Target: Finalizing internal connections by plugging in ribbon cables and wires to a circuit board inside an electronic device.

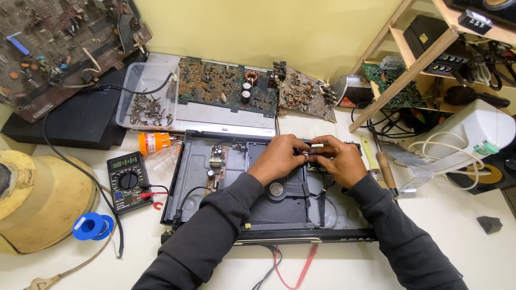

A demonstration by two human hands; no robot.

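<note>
- Left hand (279, 158) and right hand (339, 160): fingertips meet, each grip pinched closed on a small connector (313, 148).
- Connector sits above the opened disc player (226, 215), centre counter (462, 236).
- Multimeter (127, 181) lies at 9 o'clock.

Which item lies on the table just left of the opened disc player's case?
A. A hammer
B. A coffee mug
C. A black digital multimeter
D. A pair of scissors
C: the black digital multimeter lies flat on the table beside the left wall of the opened player case, with red and black leads plugged into it.
</note>
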